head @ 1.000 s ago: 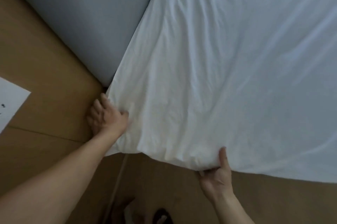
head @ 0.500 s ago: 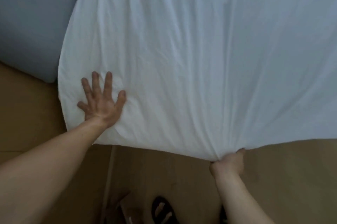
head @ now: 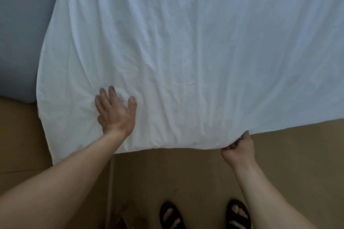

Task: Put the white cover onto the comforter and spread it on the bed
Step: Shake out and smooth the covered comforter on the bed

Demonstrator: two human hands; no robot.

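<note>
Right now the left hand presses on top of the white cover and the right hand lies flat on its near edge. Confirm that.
Wrong about the right hand. In the head view the right hand grips the near edge of the white cover, its fingers curled round the cloth, not lying flat. The left hand does press on top of the cover.

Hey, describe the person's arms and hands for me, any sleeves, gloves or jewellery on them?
The left forearm and right forearm are bare to the frame edge; no sleeves show. The bare left hand and right hand wear no gloves, and no watch, bracelet or ring is visible, though the picture is soft.
</note>
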